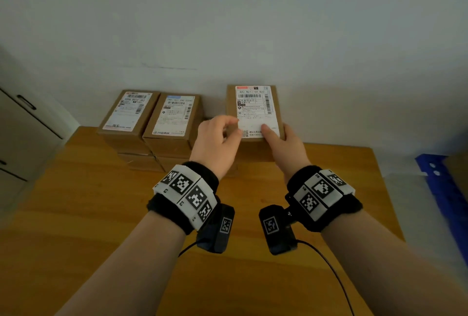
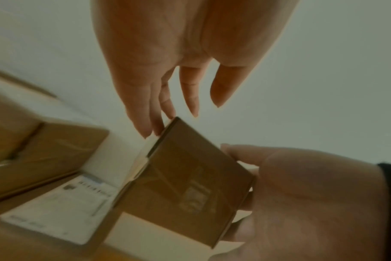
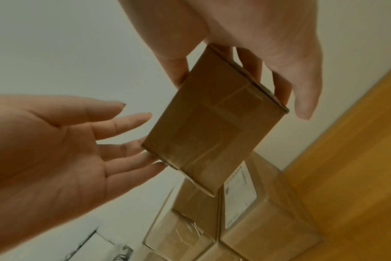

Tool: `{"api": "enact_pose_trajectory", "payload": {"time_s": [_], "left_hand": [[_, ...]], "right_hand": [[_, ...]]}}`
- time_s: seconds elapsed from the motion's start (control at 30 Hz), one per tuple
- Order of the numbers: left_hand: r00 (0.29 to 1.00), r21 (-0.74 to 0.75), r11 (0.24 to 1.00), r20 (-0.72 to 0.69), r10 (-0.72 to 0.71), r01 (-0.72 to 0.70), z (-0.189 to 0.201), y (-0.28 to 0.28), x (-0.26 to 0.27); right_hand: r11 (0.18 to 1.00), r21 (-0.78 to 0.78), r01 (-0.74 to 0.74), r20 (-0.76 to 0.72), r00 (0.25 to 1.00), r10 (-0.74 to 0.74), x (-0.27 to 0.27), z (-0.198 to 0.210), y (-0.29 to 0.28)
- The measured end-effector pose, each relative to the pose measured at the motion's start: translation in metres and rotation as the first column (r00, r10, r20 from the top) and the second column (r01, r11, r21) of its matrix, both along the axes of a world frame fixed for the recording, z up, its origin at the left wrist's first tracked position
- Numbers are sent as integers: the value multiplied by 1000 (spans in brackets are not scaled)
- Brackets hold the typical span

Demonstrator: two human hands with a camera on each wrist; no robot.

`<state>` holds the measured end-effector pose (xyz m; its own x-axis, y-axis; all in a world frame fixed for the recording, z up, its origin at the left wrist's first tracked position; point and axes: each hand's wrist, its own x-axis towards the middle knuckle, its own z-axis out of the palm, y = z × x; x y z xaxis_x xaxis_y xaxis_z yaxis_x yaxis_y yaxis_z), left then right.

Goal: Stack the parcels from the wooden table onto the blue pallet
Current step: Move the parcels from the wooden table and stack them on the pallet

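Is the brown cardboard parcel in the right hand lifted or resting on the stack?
Lifted. The right hand grips the brown cardboard parcel, and the right wrist view shows wall between it and the stacked parcels.

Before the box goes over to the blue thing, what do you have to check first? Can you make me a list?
1. Right hand has a firm grip on the lifted parcel: ok, thumb on the shipping label, fingers round its right side.
2. Left hand helping: not ok, its fingers are straight and only the tips reach the parcel's edge.
3. Lifted parcel is clear of the other parcels: ok, the right wrist view shows a gap beneath it.
4. Parcel held level: not ok, it tilts.
5. Blue pallet has room: cannot tell, only its edge shows at the right.
6. Wrist cable free of the wooden table edge: cannot tell.
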<state>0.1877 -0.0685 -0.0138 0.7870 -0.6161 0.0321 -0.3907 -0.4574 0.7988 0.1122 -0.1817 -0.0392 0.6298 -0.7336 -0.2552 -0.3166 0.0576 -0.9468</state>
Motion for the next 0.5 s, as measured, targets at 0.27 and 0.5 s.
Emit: {"api": "enact_pose_trajectory", "payload": {"time_s": [0.27,0.5], "left_hand": [[990,-224,973,111,86,-60,40,-57,-148],[982,-276,960,186,8,45,83,-116,-235]], "right_hand": [[999,46,-14,255,967,2,-140,47,-68],[999,-24,45,337,941,-34,-246,102,-115]]}}
